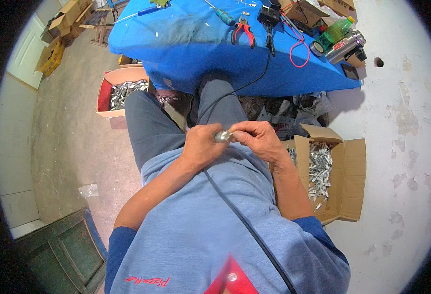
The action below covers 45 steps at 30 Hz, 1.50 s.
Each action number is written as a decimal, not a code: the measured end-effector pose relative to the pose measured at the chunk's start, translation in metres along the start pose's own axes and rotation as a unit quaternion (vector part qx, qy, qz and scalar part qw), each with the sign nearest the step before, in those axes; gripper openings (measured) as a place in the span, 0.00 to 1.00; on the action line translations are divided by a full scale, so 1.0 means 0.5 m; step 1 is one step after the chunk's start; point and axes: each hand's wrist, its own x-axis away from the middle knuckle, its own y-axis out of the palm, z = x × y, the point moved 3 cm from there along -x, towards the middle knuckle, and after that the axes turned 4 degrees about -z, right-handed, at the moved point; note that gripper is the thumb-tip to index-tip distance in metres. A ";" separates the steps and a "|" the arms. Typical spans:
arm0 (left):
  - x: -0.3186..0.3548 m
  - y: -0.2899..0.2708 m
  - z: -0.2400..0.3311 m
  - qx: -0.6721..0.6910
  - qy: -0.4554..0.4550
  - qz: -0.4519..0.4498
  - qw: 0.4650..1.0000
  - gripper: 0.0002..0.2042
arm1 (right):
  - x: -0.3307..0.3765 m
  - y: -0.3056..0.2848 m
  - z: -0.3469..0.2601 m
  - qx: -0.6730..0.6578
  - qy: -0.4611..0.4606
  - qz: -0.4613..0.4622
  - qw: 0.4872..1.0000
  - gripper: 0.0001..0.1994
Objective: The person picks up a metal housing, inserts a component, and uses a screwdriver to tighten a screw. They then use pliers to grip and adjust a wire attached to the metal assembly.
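Right under the camera, a blue shirt fills the lower view, and a black cable point(245, 225) runs up across it toward both hands at the lap. Left hand point(203, 147) is curled shut, knuckles up, wrapped around something mostly hidden in the palm; only a small silvery metal piece point(221, 136) peeks out between the two hands. Right hand point(259, 139) meets it from the other side, fingertips point(235, 133) pinched on the tip of that piece, thumb and forefinger doing the fine work while the left fist steadies it. Held close over the thighs, it looks braced against the body for control. Whether the cable ends inside the left fist, I cannot tell.

Just beside the right forearm, an open cardboard box point(350, 161) sits on the floor, flaps spread, heaped with similar small shiny parts, within easy reach of that hand. A second box point(122, 78) with more metal parts stands off to the left, near the knee.

Ahead, a table under a blue cloth point(191, 39) carries the tools: red-handled pliers point(243, 32), a screwdriver point(222, 15), a green bottle point(335, 32) and a steel flask point(345, 47) at the far right corner. The cable climbs up onto that table to a dark device point(268, 14).
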 end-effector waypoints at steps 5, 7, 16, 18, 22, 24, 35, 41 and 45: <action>0.001 0.002 -0.005 -0.003 0.013 0.019 1.000 0.11 | -0.003 0.002 0.002 -0.004 -0.002 0.007 1.000 0.09; 0.002 0.003 -0.006 -0.009 0.029 0.032 0.999 0.09 | -0.005 0.003 0.007 -0.006 0.015 0.017 1.000 0.08; 0.003 0.013 -0.021 0.048 -0.026 0.001 0.999 0.12 | -0.020 0.008 0.016 -0.053 0.004 0.024 0.998 0.09; 0.003 0.017 -0.026 0.056 -0.030 0.001 0.998 0.14 | -0.026 0.003 0.017 -0.043 0.007 0.018 0.999 0.10; 0.002 0.008 -0.014 0.074 -0.054 -0.001 0.996 0.18 | -0.048 -0.026 0.007 0.018 0.019 0.064 0.998 0.11; 0.000 0.006 -0.017 0.072 -0.066 -0.005 0.995 0.19 | -0.079 -0.057 0.008 0.147 -0.045 0.163 0.975 0.12; 0.008 0.003 -0.038 0.092 -0.068 0.056 0.992 0.20 | -0.380 -0.247 -0.061 0.470 0.003 0.325 0.820 0.32; 0.008 -0.001 -0.057 0.100 -0.072 0.097 0.988 0.20 | -0.463 -0.236 -0.033 0.532 0.172 0.295 0.775 0.40; 0.010 -0.016 -0.052 0.106 -0.091 0.101 0.985 0.20 | -0.477 -0.258 -0.024 0.501 0.163 0.274 0.805 0.33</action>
